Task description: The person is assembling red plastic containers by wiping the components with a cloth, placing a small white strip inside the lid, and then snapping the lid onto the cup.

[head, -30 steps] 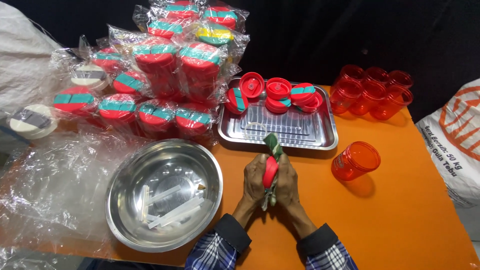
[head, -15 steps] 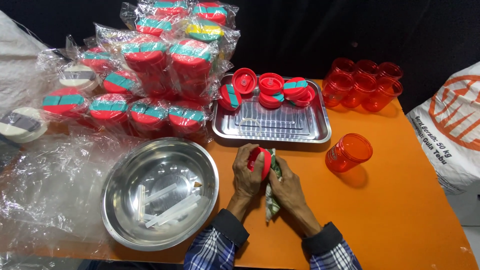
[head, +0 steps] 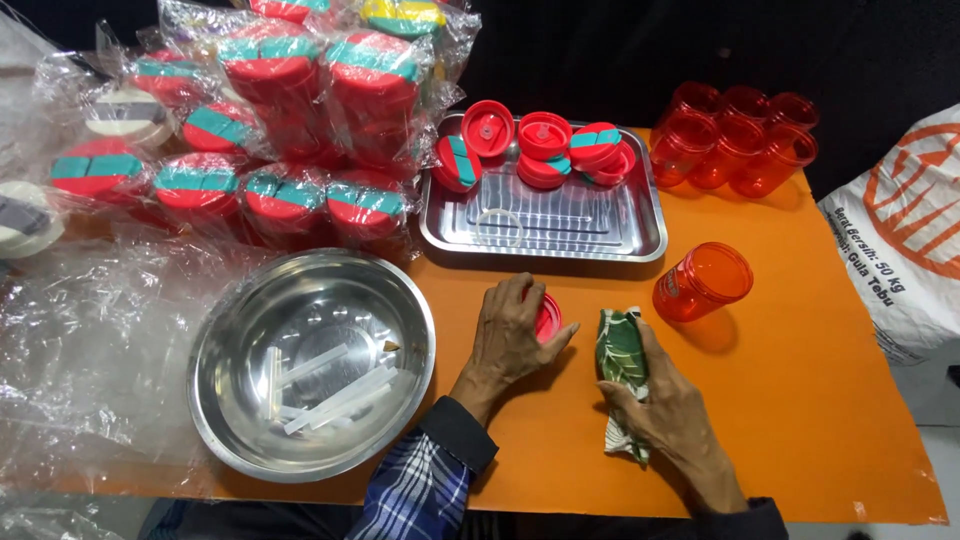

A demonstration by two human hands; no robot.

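The work surface is an orange table (head: 800,380) set against a dark backdrop. The left hand (head: 512,325) lies flat over a red lid (head: 546,317), fingers spread and palm pressing it onto the table, just below the metal tray (head: 640,235). The right hand (head: 665,405) is closed around a green-and-white cloth (head: 620,355), bunched in its grasp on the table, beside the lid. The lid appears to be light, rigid plastic, probably smooth and prone to sliding; it is best held by its rim. The cloth is soft and limp and can be gripped anywhere. One orange cup (head: 703,282) stands near the cloth. A steel bowl (head: 400,300) holding white sticks sits left of the hands.
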